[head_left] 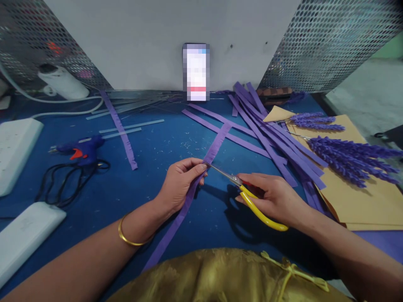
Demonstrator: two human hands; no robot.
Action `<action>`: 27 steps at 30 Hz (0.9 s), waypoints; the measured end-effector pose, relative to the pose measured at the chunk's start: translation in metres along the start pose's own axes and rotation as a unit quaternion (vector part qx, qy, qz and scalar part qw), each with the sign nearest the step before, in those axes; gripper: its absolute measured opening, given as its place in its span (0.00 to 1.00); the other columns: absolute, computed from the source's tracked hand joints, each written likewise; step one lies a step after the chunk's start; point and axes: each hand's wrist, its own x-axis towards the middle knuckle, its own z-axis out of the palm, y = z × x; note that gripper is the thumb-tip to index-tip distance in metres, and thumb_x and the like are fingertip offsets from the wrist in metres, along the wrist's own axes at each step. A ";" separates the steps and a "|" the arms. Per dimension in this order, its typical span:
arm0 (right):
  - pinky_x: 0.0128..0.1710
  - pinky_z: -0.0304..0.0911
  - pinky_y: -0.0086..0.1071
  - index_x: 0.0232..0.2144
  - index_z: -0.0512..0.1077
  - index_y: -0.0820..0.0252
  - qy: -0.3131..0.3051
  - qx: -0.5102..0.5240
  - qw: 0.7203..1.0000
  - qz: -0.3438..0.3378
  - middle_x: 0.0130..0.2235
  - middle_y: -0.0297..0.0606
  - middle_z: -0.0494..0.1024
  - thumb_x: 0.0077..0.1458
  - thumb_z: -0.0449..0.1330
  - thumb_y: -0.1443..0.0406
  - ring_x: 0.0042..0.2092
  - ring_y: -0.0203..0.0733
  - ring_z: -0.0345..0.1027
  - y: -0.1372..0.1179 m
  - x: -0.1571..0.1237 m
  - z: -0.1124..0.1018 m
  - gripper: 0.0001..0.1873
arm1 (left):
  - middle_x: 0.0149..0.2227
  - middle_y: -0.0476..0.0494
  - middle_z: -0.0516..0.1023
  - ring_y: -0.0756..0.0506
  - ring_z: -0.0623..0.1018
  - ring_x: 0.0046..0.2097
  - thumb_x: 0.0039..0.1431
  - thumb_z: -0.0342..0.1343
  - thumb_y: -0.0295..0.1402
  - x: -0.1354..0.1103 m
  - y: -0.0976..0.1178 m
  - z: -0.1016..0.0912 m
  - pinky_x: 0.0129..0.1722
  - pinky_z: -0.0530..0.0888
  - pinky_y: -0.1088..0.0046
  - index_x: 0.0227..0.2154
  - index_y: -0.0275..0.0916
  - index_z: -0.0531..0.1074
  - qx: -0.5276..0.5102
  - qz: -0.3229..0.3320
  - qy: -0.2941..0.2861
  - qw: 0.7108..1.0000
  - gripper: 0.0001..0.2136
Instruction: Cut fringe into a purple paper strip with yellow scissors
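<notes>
My left hand (184,180) pinches a long purple paper strip (220,140) between thumb and fingers. The strip's far part is cut into a fine fringe; its near part runs uncut down toward my lap. In my right hand (273,197) is a pair of scissors (262,218) with yellow handles. The blade tips meet the strip's edge right beside my left thumb. Whether the blades are parted there is too small to tell. Another fringed purple strip (118,126) lies on the blue table to the left.
Several uncut purple strips (252,113) lie at the right, beside purple flower stems (343,159) on tan paper (371,205). A blue glue gun (83,149), clear glue sticks (135,126) and white power strips (34,235) are at the left. A phone (196,71) leans against the back panel.
</notes>
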 end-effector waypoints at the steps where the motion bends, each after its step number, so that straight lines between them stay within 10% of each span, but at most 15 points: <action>1: 0.29 0.60 0.29 0.50 0.76 0.58 0.001 -0.003 1.000 -0.002 0.30 0.36 0.77 0.60 0.61 0.56 0.29 0.38 0.67 0.000 0.000 0.000 0.19 | 0.22 0.51 0.76 0.55 0.71 0.22 0.46 0.70 0.34 0.000 0.000 0.000 0.24 0.67 0.79 0.26 0.37 0.80 0.002 -0.002 0.001 1.000 0.07; 27: 0.30 0.62 0.29 0.50 0.76 0.59 -0.010 -0.006 1.000 -0.003 0.31 0.38 0.78 0.61 0.61 0.55 0.30 0.39 0.68 0.003 0.000 0.002 0.20 | 0.23 0.50 0.77 0.54 0.71 0.22 0.46 0.70 0.34 0.000 0.000 -0.001 0.23 0.67 0.79 0.26 0.37 0.80 0.006 -0.010 -0.003 1.000 0.07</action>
